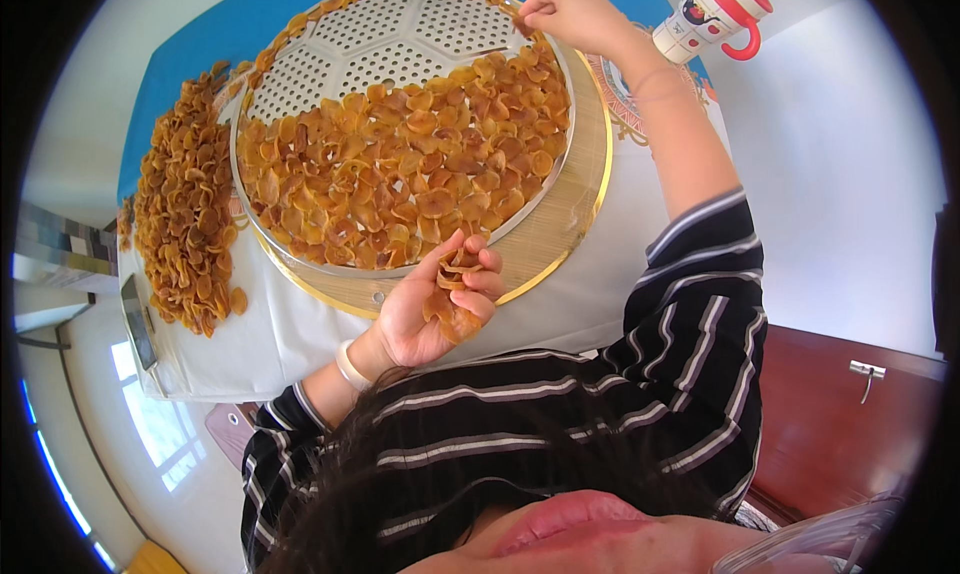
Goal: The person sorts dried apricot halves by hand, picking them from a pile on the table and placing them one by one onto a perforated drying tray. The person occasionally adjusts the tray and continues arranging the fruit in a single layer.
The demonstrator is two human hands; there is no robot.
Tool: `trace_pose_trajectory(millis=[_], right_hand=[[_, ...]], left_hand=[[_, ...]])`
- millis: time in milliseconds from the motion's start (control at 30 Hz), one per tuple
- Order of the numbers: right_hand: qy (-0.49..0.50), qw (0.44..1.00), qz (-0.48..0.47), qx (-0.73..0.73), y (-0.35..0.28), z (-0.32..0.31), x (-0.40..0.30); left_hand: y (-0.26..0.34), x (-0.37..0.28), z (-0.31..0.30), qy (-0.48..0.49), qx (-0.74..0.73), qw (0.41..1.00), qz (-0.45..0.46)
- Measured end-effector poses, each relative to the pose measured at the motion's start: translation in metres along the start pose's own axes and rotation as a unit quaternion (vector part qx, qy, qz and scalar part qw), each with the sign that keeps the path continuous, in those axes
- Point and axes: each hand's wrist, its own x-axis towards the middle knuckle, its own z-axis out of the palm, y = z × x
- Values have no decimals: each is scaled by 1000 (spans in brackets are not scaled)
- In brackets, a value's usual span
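Observation:
A round perforated metal tray (390, 69) lies before me. Overlapping amber dried slices (405, 161), like dried fruit, cover its near part, and a single line of them follows its far rim. My left hand (439, 300) is palm up at the tray's near edge, its fingers curled around several dried slices (454, 292). At the tray's upper right rim, my right hand (566, 15) pinches a darker slice (523, 26) between thumb and fingers. Bare perforated metal shows in the tray's upper part.
Left of the tray, a long heap of dried slices (187, 199) lies on the covered table (300, 349). A gold-edged round board (555, 251) is under the tray. A white and red mug (709, 18) stands at upper right. A phone (139, 322) lies at the table's left edge.

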Motion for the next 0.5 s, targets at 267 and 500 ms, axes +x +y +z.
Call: trace_pose_trajectory(millis=[267,500], right_hand=[[-74,995,-5,-65,-2,16,33],[-113,990,-16,-84,-5,30,39]], left_hand=[[-1,-3,-1,-3,-6,1000,0],[-2,-4,1,-1,-3,1000,4]])
